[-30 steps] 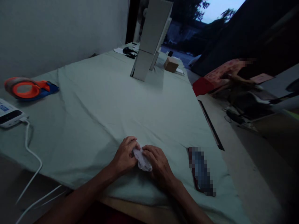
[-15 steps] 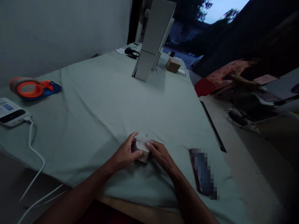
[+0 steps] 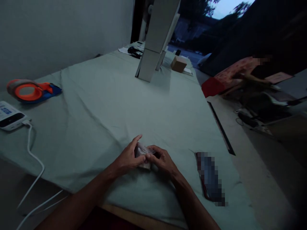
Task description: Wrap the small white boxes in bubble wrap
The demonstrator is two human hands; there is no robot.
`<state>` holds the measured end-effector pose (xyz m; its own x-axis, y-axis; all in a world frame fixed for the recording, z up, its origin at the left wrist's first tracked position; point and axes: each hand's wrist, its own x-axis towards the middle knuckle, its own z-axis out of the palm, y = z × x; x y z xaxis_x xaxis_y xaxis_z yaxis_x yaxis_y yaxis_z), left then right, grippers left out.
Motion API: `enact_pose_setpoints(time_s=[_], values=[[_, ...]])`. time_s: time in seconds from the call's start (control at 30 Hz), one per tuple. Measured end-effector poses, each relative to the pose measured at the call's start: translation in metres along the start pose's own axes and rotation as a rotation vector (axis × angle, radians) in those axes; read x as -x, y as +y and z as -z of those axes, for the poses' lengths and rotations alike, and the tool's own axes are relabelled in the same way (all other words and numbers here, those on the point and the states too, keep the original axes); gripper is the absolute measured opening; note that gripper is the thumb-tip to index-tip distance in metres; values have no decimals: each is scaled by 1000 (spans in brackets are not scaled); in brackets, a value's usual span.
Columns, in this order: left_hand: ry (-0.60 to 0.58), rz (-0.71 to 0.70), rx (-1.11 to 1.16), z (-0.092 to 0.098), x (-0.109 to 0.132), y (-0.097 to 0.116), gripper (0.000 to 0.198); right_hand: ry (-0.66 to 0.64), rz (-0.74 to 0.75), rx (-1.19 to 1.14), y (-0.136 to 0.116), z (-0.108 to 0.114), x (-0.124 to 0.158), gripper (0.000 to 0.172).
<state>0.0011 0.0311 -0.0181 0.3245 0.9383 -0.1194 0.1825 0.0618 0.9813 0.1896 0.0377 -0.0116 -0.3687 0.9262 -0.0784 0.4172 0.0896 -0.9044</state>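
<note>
A small pale box (image 3: pixel 144 165) with clear plastic wrap (image 3: pixel 143 149) about its top is between my two hands, low over the near part of the table. My left hand (image 3: pixel 129 156) grips its left side, thumb across the front and index finger pointing up. From the right, my right hand (image 3: pixel 161 158) closes on the wrap, with its thumb near the left thumb. Fingers cover much of the box, and its print cannot be read.
The table has a pale green cloth (image 3: pixel 103 95). At left lie an orange and blue tape dispenser (image 3: pixel 35 91) and a white device (image 3: pixel 11 116) with a cable. A phone (image 3: pixel 211 177) lies right. Farther off stand tall white boxes (image 3: pixel 155 41) and a brown carton (image 3: pixel 178 64). A person (image 3: pixel 236 72) sits at right.
My right thumb has moved left and down across the front of the box, toward my left thumb. The plastic now lies lower over the top. My left hand keeps its hold.
</note>
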Motion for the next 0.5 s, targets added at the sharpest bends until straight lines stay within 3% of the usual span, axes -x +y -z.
enact_pose_setpoints(time_s=[0.3,0.5], values=[[-9,-1,39,-2,-4,-4,84,270,172,116,1,-6,-8,22],[11,-44,2,-3,-7,-5,74,256,305,248,1,-14,-6,26]])
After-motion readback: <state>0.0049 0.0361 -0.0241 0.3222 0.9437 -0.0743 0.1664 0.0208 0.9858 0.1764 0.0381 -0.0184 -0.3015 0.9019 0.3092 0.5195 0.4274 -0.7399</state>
